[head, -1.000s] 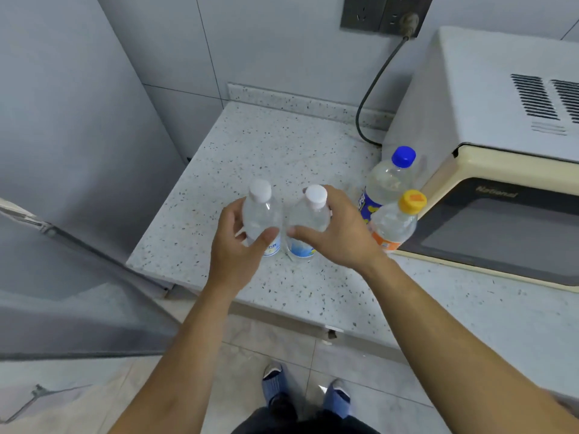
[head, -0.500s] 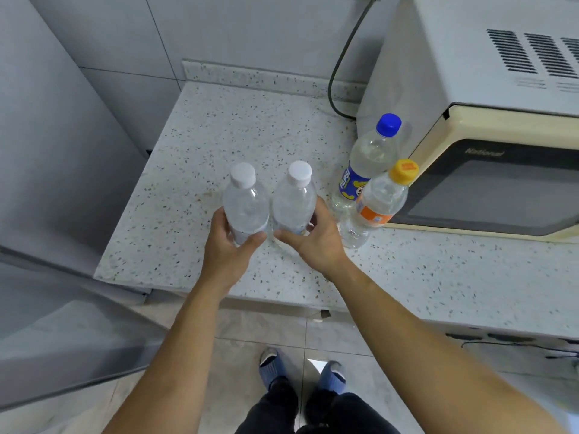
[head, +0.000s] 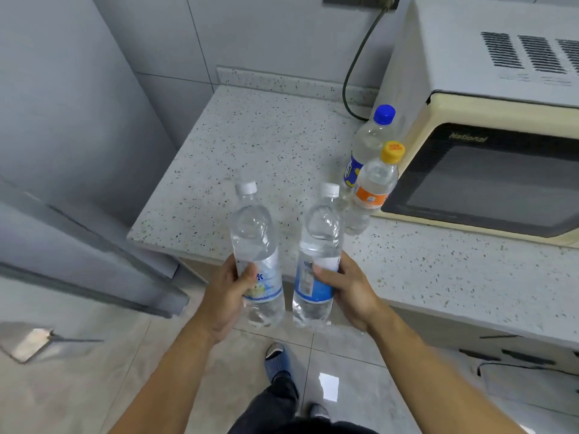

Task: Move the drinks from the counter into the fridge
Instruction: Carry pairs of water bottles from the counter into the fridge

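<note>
Left hand [head: 224,296] and right hand [head: 351,289] each grip a water bottle, off the counter [head: 250,145]; two soda bottles [head: 372,177] wait at two o'clock.

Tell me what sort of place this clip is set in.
Most likely a home kitchen: a speckled stone counter carries a cream microwave plugged into a wall socket, and the grey body and open door of a fridge stand beside it.

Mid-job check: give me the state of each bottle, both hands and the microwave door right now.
Left white-capped bottle: capped, lifted, gripped by left hand.
Right white-capped bottle: capped, lifted, gripped by right hand.
Blue-capped bottle: capped, upright on counter.
Yellow-capped bottle: capped, upright on counter.
Microwave: door closed.
</note>
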The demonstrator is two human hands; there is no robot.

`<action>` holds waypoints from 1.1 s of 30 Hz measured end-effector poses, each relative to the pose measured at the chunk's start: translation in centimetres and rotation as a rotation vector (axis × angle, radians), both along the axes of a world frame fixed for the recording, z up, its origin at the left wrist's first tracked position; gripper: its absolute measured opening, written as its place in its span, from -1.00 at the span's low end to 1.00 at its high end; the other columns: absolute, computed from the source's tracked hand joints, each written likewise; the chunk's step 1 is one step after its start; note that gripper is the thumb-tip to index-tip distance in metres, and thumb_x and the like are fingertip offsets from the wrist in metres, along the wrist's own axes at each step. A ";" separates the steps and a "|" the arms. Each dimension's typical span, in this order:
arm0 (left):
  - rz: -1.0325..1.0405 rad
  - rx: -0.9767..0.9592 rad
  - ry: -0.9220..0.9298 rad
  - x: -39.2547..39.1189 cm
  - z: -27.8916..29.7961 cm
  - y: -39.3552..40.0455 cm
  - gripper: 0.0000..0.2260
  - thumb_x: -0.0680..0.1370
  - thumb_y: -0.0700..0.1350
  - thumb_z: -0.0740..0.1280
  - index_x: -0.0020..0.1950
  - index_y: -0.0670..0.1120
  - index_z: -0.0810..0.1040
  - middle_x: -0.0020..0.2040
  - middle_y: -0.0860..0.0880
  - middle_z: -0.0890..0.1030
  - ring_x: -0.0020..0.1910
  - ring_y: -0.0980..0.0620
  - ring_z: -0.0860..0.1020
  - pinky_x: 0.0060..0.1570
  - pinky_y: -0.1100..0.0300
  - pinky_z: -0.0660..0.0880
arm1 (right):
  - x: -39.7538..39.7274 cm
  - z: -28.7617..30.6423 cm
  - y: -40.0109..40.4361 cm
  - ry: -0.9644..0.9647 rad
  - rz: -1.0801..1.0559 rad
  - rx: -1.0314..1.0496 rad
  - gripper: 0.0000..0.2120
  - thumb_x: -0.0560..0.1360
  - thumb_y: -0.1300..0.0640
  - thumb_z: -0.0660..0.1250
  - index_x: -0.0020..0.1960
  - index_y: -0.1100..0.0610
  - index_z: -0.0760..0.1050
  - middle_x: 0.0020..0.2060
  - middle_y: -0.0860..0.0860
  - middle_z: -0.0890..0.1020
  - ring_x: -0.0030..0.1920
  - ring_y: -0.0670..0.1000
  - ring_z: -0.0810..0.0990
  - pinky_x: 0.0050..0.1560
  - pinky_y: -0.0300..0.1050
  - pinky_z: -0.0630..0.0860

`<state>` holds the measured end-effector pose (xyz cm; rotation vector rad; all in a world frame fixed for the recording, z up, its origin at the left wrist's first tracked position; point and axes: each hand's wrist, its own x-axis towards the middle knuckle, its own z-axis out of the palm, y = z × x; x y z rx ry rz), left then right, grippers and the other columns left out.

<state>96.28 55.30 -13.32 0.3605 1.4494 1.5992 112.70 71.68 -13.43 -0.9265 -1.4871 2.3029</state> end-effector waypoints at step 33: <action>1.037 -0.262 -0.364 13.2 -1.1 -47.2 -0.43 0.34 0.33 0.26 0.05 -0.10 0.66 -0.05 -0.16 0.73 -0.15 -0.11 0.72 -0.06 0.01 0.59 | -7.1 -2.6 -43.8 -0.290 0.831 -0.121 -0.20 0.31 -0.31 0.31 0.27 0.31 0.50 -0.06 0.21 0.70 -0.14 0.12 0.71 -0.08 -0.02 0.65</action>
